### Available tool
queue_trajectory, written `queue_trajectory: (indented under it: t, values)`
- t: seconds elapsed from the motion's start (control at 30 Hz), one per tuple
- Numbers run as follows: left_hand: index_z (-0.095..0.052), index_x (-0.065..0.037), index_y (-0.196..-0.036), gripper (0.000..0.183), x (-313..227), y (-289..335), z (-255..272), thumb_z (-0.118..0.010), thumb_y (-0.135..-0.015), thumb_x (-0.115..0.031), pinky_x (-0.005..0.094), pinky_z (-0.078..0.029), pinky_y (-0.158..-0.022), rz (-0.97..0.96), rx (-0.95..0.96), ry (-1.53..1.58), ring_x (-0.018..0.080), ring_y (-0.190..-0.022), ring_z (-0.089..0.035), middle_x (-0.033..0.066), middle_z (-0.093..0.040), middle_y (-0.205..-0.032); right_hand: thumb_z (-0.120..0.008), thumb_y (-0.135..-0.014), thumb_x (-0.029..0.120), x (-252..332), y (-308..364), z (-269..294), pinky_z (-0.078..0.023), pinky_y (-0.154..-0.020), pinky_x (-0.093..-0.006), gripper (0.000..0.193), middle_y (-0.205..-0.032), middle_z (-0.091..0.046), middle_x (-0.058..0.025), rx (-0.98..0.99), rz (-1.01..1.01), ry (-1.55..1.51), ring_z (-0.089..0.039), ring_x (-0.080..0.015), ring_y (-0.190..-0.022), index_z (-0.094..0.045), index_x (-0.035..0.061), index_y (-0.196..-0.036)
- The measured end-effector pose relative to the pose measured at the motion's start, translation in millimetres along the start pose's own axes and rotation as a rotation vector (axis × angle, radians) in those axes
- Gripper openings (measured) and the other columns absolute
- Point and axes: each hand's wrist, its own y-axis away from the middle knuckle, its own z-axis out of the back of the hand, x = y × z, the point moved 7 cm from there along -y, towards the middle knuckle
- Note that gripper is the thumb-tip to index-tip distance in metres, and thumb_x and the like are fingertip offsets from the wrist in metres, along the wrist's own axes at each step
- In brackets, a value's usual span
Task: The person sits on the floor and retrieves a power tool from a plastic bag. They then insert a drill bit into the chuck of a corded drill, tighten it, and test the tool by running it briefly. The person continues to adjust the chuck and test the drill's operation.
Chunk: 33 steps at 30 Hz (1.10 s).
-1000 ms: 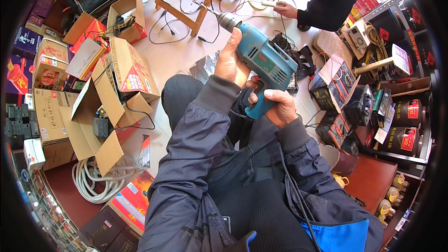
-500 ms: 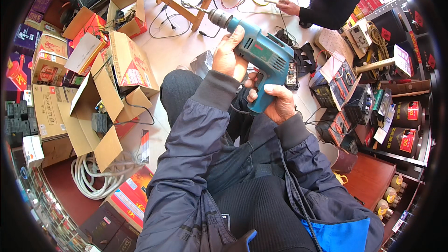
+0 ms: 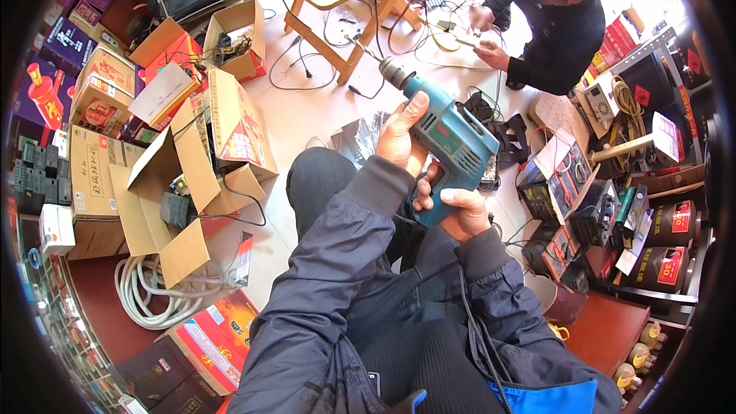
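Observation:
Both my hands hold a teal power drill (image 3: 455, 146) above my lap, its metal chuck and bit (image 3: 392, 69) aimed up and to the left. My left hand (image 3: 402, 135) supports the front of the body just behind the chuck, thumb lying along the side. Around the pistol grip, my right hand (image 3: 460, 213) is closed, with its thumb on the near side. The palms hide part of the handle and the trigger area. Beneath the drill, my dark trouser legs show.
Opened cardboard boxes (image 3: 165, 218) and a coil of pale hose (image 3: 157, 295) lie on the left. Ahead is a wooden stool (image 3: 345, 1) with cords around it. A co-worker (image 3: 556, 27) crouches at the far right, holding something small. Electrical devices (image 3: 563, 176) crowd the right side.
The view has shifted, so the surroundings sit lower and farther right, with more of the stool top visible. Both hands keep their hold on the drill, its aim nearly the same.

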Motion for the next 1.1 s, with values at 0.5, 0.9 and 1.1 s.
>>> queue_trajectory:
  t: [0.5, 0.9, 1.1]
  values:
    - [-0.064, -0.005, -0.123, 0.045, 1.1, 3.3, -0.4, -0.083, -0.093, -0.034, 0.0422, -0.057, -0.093, 0.064, -0.003, 0.12, 0.0234, -0.098, -0.07, 0.01, -0.072, -0.108, -0.078, -0.081, 0.009, 0.5, -0.1, -3.9, -0.058, -0.086, -0.0422, 0.053, -0.108, -0.068, -0.0162, -0.007, 0.034, 0.006, -0.068, -0.0224, -0.084, -0.058, 0.0027, -0.129]
    - [-0.066, -0.007, -0.113, 0.061, 1.3, 13.0, 3.4, -0.086, -0.084, -0.056, 0.0483, -0.062, -0.086, 0.116, -0.223, 0.081, 0.0305, -0.09, -0.073, 0.0123, -0.075, -0.1, -0.077, -0.081, 0.004, -1.7, 4.2, -0.7, -0.056, -0.084, -0.0338, 0.046, -0.105, -0.07, -0.0118, -0.06, -0.047, 0.252, -0.069, -0.0195, -0.091, -0.061, 0.0, -0.124]
    - [-0.065, -0.006, -0.116, 0.066, -2.0, 14.5, 0.1, -0.086, -0.083, -0.059, 0.049, -0.061, -0.089, 0.113, -0.225, 0.017, 0.0316, -0.091, -0.073, 0.0138, -0.074, -0.103, -0.077, -0.078, 0.004, 2.0, 2.9, -1.7, -0.055, -0.085, -0.0329, 0.045, -0.107, -0.07, -0.0097, -0.038, -0.026, 0.266, -0.067, -0.0178, -0.095, -0.063, 0.0009, -0.121]
